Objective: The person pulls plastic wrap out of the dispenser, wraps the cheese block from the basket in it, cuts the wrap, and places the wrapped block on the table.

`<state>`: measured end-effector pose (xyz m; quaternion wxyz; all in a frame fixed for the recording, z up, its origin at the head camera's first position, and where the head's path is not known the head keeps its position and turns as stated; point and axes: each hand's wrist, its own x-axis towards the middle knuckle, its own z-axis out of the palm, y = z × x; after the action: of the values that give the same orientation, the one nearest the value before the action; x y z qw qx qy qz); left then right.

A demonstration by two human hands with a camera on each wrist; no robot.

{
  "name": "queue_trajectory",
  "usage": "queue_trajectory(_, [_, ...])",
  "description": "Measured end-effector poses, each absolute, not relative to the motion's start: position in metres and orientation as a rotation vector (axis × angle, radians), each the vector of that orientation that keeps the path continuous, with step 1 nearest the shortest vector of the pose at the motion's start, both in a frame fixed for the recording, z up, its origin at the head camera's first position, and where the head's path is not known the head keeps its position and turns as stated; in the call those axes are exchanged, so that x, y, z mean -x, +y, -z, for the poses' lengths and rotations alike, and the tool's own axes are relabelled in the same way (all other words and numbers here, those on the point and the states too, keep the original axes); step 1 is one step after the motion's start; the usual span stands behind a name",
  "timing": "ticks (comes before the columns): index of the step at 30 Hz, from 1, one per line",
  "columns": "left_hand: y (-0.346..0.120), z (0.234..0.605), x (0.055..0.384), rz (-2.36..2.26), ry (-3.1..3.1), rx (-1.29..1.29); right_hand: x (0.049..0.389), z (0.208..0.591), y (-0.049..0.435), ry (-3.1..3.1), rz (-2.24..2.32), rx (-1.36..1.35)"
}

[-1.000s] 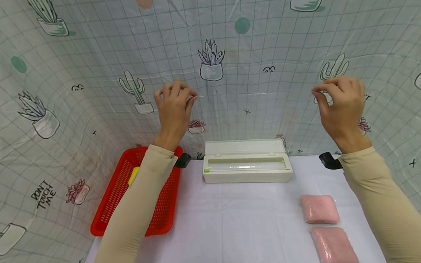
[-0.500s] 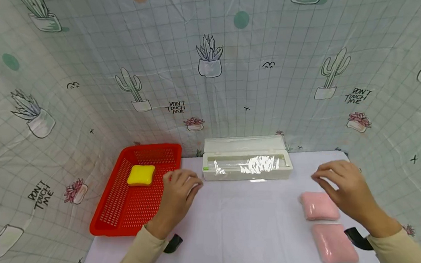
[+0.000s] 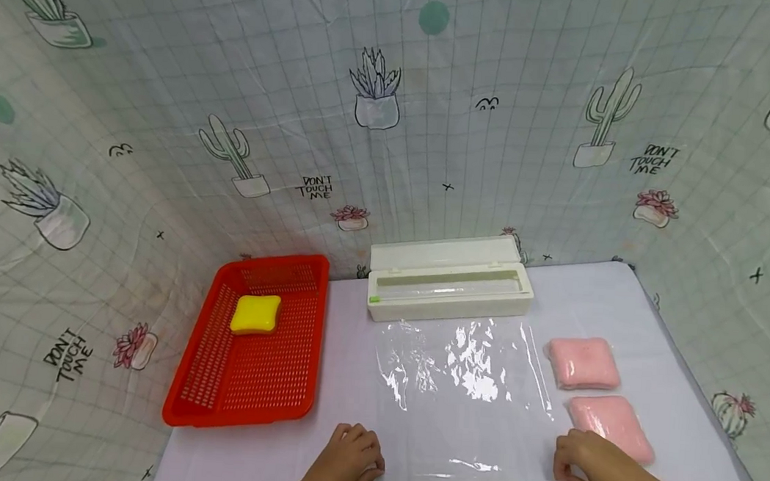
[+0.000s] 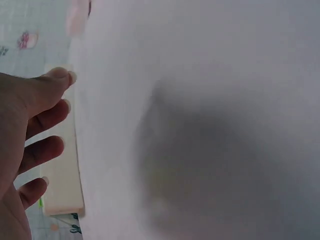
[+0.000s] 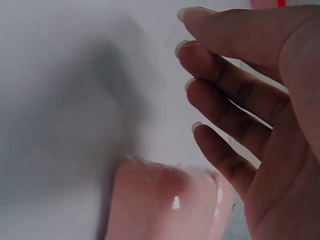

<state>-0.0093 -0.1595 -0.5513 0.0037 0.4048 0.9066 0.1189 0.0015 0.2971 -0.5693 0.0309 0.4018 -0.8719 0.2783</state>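
Note:
A clear sheet of cling film (image 3: 477, 364) stretches over the white table toward me from a long white dispenser box (image 3: 450, 305), its lid standing open. At the sheet's near left corner my left hand (image 3: 345, 462) pinches with thumb and index finger; the film there is barely visible. My right hand (image 3: 599, 471) pinches at the near right corner, beside two pink packets (image 3: 585, 363) in shiny wrap, and partly covers the nearer one. In the right wrist view my hand (image 5: 250, 95) has thumb and index together, the other fingers bent loosely above a pink packet (image 5: 160, 200).
A red perforated basket (image 3: 173, 404) stands at the left of the table, with a yellow pillow-shaped packet (image 3: 255, 315) inside. Behind and at both sides hangs a sheet (image 3: 424, 147) printed with cacti. The table's right edge runs beyond the pink packets.
Both hands have come down from high in front of the back sheet toward me, to the table's near side. The cling film now lies low over the table.

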Motion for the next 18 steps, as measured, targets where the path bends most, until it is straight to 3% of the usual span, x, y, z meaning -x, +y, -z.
queue_trajectory(8, [-0.156,0.566,-0.003,-0.143,2.791,-1.417,-0.011,0.587,0.296,-2.646,-0.941,-1.301])
queue_trajectory(18, [-0.157,0.577,-0.007,-0.192,2.792,-1.441,-0.02,0.615,0.296,-2.574,-0.928,-1.225])
